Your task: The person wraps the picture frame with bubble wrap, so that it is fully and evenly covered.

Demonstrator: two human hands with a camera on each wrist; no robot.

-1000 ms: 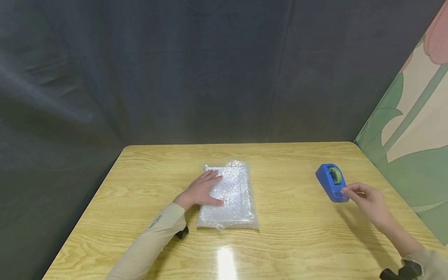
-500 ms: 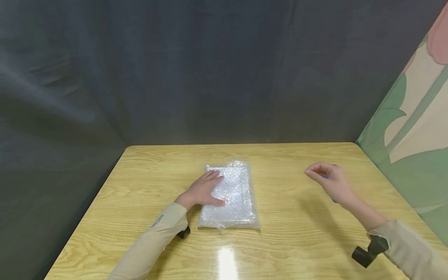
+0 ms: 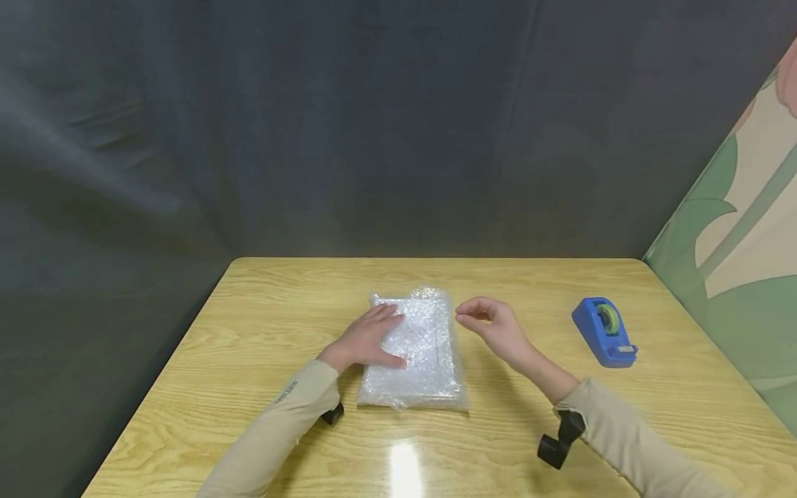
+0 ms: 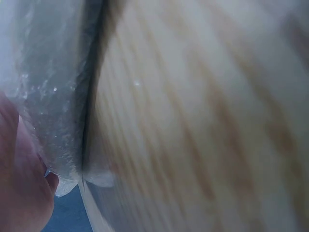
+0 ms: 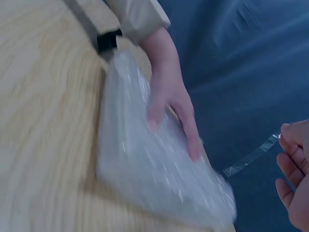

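A flat bubble-wrapped package [image 3: 426, 360] lies on the table in the head view. My left hand [image 3: 367, 339] rests on its left side with the fingers spread. In the right wrist view, thumb and fingertips of my right hand [image 5: 297, 169] pinch one end of a short strip of clear tape [image 5: 253, 157], whose other end hangs free. The head view has this hand just beside the package's upper right edge, where the strip is too faint to make out. Close up in the left wrist view are the package's side [image 4: 53, 96] and part of the left hand [image 4: 24, 183].
A blue tape dispenser [image 3: 604, 332] with a greenish roll stands at the right of the wooden table [image 3: 268, 311]. A dark curtain [image 3: 373, 138] hangs behind the table, and a flower-patterned cloth [image 3: 753, 256] borders its right side.
My right hand has moved left from the tape dispenser to the package's right edge, leaving the dispenser in full sight. The left hand has stayed on the package.
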